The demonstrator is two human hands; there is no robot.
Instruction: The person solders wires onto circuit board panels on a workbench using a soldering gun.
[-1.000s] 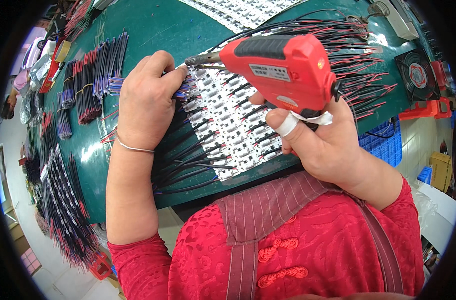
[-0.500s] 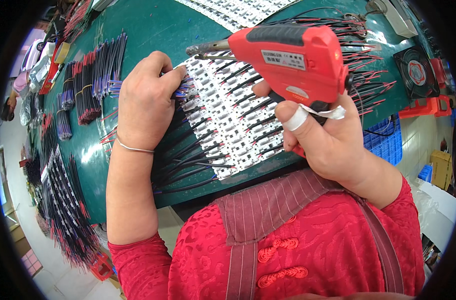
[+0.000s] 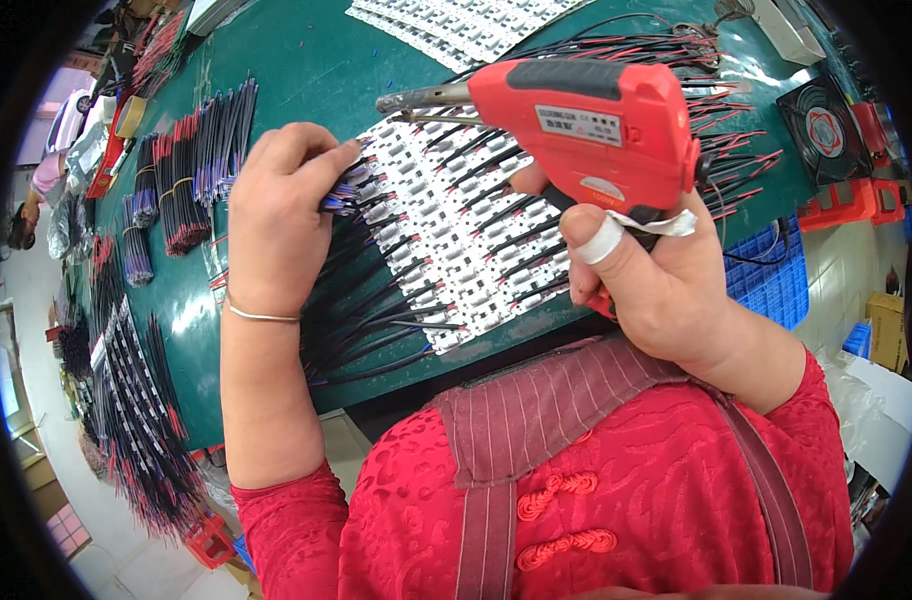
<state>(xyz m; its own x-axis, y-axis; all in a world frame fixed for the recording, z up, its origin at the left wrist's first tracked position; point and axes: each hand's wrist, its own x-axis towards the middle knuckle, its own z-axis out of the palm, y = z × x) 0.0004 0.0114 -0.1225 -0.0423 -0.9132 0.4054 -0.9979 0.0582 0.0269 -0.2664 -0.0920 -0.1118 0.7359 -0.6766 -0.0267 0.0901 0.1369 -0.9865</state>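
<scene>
My left hand is closed on a bunch of thin wires, whose blue and purple ends stick out past the thumb at the left edge of a white circuit board panel. In my right hand is a red and black soldering gun, held by its grip. Its metal tip points left and hangs over the panel's far left part, near my left fingertips. White tape wraps my right thumb. Black wires with red ends lie in rows across the panel. Whether the tip touches anything, I cannot tell.
More white panels lie at the far side of the green table. Bundled wires lie at the left, and a long wire bunch hangs off that edge. A black fan stands right, near a blue crate.
My left hand has drawn slightly left and towards me, still closed on the wires. The soldering gun has shifted slightly to the right and nearer.
</scene>
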